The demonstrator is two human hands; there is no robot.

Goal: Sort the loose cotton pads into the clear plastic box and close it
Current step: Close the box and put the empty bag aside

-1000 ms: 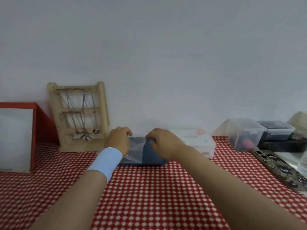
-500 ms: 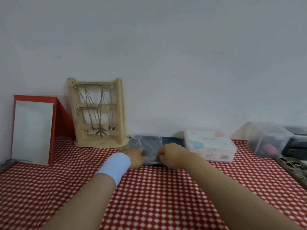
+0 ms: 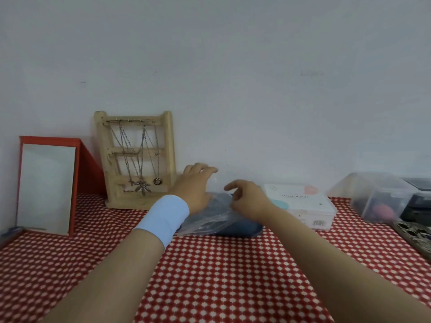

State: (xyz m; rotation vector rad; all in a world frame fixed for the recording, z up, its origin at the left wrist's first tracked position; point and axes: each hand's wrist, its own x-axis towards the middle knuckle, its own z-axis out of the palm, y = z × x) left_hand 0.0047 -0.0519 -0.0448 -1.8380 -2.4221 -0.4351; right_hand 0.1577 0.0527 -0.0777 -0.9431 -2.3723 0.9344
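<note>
A dark blue flat case [image 3: 242, 228] lies on the checked tablecloth by the wall, partly inside a clear plastic bag [image 3: 207, 221]. My left hand [image 3: 194, 185], with a light blue wristband, is raised over the bag's left end, fingers reaching forward along the faint upper edge of the film. My right hand [image 3: 248, 198] hovers over the case with curled fingers that pinch the film. Right of the case stands a clear plastic box [image 3: 303, 206] with white contents and a printed lid, which is down. No loose pads show.
A wooden necklace stand [image 3: 137, 159] leans on the wall at the left, beside a red-framed mirror [image 3: 46, 185]. At the right are a clear tub [image 3: 377, 197] holding pink items, dark boxes [image 3: 417, 199] and a patterned flat object [image 3: 412, 236]. Red checked cloth [image 3: 221, 271] covers the table.
My left hand has risen from the table and lifted the bag's edge. My right hand has come up over the case. The view has shifted slightly.
</note>
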